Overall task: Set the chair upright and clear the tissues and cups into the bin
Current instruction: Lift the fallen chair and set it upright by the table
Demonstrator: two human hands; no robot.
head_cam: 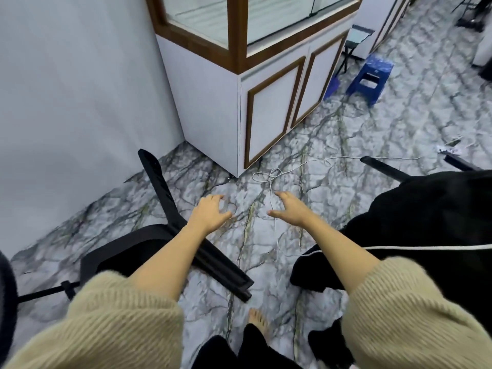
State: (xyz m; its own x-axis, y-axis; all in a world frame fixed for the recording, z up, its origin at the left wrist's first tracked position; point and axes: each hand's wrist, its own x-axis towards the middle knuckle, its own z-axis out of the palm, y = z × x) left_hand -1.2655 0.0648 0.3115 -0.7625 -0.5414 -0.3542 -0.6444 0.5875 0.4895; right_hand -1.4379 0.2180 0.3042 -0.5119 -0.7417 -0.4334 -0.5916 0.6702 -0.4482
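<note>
Black chair [149, 246] lies tipped on marble-pattern floor [372, 134], lower left, w/ long bars angled toward white cabinet [213, 102]. Left hand [210, 213] & right hand [290, 209] hover above floor, fingers spread, holding nothing.

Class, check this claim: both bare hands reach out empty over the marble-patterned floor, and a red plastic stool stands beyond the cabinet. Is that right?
One detail is wrong: the head view shows the stool is blue, not red. The left hand and right hand do reach out empty over the floor, beyond the cabinet.
</note>
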